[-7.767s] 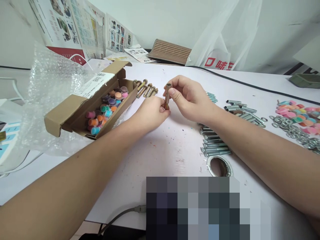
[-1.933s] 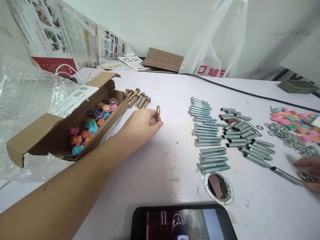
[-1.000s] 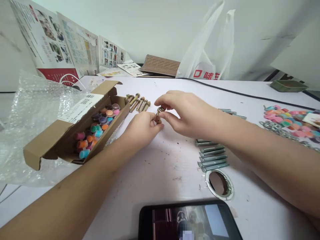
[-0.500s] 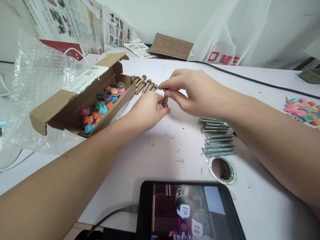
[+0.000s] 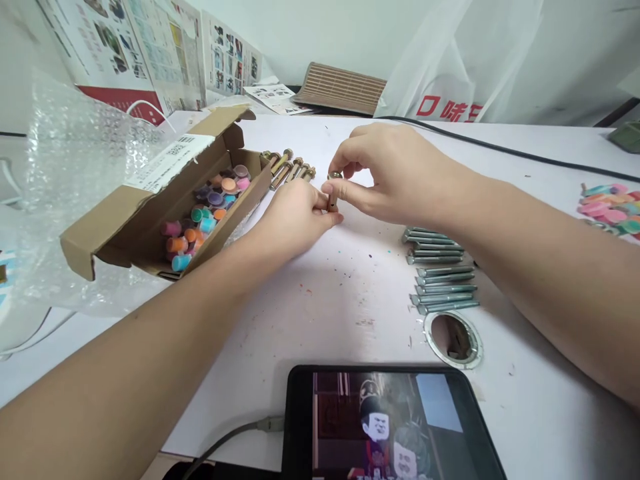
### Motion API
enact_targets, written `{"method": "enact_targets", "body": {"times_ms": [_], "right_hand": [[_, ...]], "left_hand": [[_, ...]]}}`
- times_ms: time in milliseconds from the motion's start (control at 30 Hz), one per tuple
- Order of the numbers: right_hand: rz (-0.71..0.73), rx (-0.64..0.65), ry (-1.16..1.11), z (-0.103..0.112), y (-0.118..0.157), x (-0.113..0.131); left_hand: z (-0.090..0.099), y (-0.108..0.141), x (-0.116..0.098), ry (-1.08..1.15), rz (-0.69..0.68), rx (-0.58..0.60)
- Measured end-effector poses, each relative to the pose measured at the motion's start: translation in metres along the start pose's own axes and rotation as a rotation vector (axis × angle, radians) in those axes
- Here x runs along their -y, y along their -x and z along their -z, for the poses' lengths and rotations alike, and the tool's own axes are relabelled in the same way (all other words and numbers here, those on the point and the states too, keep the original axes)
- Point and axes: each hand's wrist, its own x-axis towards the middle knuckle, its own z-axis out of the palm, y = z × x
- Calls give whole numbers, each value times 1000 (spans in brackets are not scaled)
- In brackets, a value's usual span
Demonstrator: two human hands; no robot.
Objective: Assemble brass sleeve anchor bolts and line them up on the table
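Note:
A brass-coloured expansion bolt [image 5: 333, 198] stands upright between my hands above the white table. My left hand [image 5: 300, 210] pinches its lower part between thumb and fingers. From the other side, my right hand [image 5: 383, 175] has its thumb and curled fingers at the bolt's round top. The finger pads partly hide the bolt. Just beyond my left hand, several similar brass-coloured bolts [image 5: 287, 168] lie in a group. Silver metal rods [image 5: 443, 291] lie in rows below my right forearm.
An open cardboard box [image 5: 116, 235] with several coloured plastic caps [image 5: 215, 199] stands left, beside bubble wrap [image 5: 75, 153]. More coloured pieces [image 5: 613, 210] lie far right. A tablet [image 5: 395, 427] with a cable occupies the front, near a round table hole [image 5: 454, 339]. A black cable [image 5: 490, 155] crosses the back.
My right-hand fingers have curled and shifted slightly at the bolt's top, where its round end now shows. My left hand keeps its hold. The whole view has shifted a little.

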Motion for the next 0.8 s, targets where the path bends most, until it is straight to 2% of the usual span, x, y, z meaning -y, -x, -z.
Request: {"method": "enact_targets", "body": {"times_ms": [233, 467, 600, 700, 800], "right_hand": [[95, 89, -22, 9, 1, 1], [-6, -10, 121, 2, 0, 1], [22, -82, 111, 3, 2, 0], [93, -48, 42, 9, 4, -1], [98, -16, -23, 8, 5, -6]], "left_hand": [[2, 2, -3, 0, 34, 20], [1, 1, -5, 7, 34, -7], [0, 0, -3, 65, 22, -35], [0, 0, -2, 48, 21, -13], [0, 0, -3, 27, 7, 3]]}}
